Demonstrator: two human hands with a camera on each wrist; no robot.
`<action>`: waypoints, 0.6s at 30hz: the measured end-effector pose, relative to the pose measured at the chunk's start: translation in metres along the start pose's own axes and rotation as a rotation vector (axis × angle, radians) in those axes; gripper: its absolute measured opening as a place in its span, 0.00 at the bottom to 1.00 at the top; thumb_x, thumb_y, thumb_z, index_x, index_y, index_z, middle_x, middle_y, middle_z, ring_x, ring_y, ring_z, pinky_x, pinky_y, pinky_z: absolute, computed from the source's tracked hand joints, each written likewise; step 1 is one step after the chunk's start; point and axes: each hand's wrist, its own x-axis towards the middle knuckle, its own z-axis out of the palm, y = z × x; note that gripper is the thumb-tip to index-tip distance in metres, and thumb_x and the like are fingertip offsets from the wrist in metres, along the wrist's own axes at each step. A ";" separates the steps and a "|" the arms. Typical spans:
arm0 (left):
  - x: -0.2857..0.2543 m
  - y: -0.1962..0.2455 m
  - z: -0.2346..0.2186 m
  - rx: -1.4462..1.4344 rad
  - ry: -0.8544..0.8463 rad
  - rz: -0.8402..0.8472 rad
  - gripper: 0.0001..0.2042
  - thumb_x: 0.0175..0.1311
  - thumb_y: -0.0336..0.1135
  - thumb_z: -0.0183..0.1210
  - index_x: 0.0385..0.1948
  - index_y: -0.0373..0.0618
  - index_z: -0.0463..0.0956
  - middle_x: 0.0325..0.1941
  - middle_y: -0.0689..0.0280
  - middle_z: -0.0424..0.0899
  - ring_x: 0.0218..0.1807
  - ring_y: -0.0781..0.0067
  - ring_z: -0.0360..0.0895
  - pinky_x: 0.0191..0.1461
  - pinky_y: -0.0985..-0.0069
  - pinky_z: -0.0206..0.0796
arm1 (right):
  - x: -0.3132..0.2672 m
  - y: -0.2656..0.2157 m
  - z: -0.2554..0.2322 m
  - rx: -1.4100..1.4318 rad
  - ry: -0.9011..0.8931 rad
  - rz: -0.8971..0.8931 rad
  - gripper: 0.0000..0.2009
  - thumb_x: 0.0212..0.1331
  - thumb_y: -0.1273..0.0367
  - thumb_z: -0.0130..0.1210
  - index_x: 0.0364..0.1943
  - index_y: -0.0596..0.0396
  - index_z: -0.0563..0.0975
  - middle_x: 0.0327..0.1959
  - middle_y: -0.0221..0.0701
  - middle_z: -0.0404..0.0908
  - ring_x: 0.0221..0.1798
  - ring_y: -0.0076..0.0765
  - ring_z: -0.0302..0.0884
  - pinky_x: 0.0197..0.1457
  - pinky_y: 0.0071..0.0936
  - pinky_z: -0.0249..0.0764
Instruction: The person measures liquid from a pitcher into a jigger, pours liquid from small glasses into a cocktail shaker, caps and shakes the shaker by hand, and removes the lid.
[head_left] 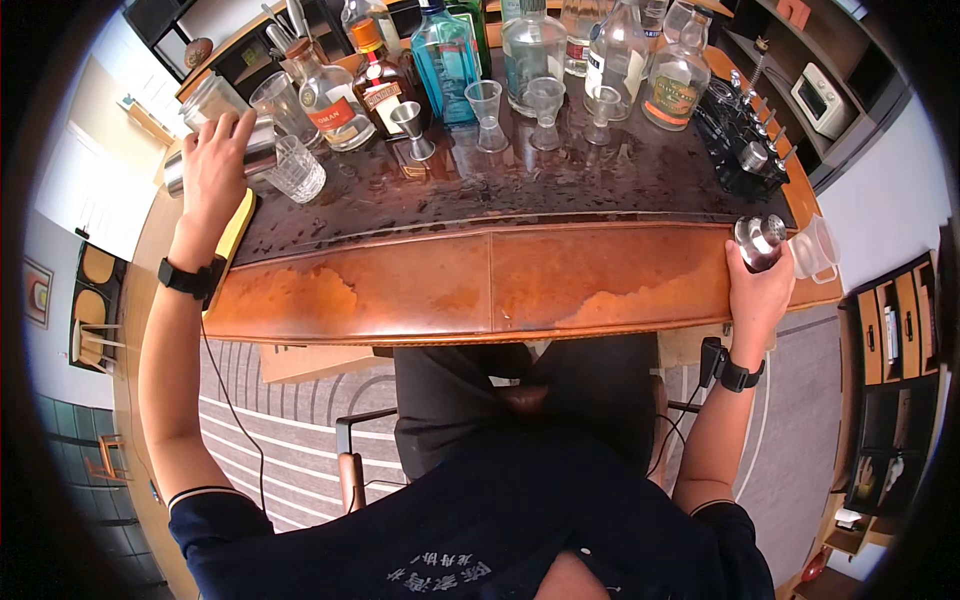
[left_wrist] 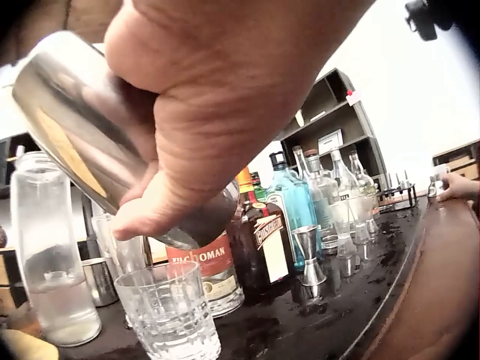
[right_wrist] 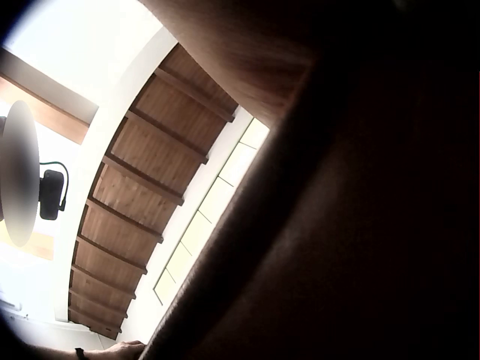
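Note:
My left hand (head_left: pixel 218 168) grips a metal cocktail shaker tin (left_wrist: pixel 67 105), fingers wrapped around its side. The tin is tilted, its mouth end low over a cut-glass tumbler (left_wrist: pixel 166 311) that stands at the mat's left end. In the left wrist view the thumb lies along the tin's underside. At the table's right front edge, my right hand (head_left: pixel 762 295) holds the shaker's metal strainer top (head_left: pixel 760 242), its perforated face showing. The right wrist view shows mostly dark skin and the ceiling, so the strainer top is hidden there.
Liquor bottles (head_left: pixel 447 65) line the back of the wet dark mat (head_left: pixel 480 195). Before them stand a metal jigger (head_left: pixel 412 132) and small glasses (head_left: pixel 487 115). A black rack of bar tools (head_left: pixel 745 145) is at right, a clear plastic jug (head_left: pixel 815 248) beside my right hand. A yellow cloth (head_left: pixel 235 228) lies left.

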 end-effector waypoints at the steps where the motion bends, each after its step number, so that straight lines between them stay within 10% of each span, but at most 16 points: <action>1: 0.000 0.003 -0.005 -0.020 0.019 0.007 0.36 0.48 0.19 0.62 0.66 0.53 0.71 0.57 0.63 0.78 0.61 0.59 0.74 0.62 0.57 0.64 | 0.000 -0.002 -0.001 0.002 -0.012 0.016 0.40 0.48 0.52 0.77 0.61 0.64 0.75 0.54 0.46 0.82 0.58 0.50 0.78 0.63 0.43 0.74; 18: -0.016 0.117 -0.079 -0.840 0.206 -0.046 0.41 0.37 0.30 0.77 0.62 0.41 0.72 0.55 0.52 0.83 0.57 0.48 0.80 0.63 0.59 0.72 | 0.000 0.004 -0.001 0.049 -0.016 -0.068 0.37 0.50 0.55 0.76 0.60 0.64 0.75 0.56 0.47 0.81 0.60 0.57 0.76 0.65 0.48 0.71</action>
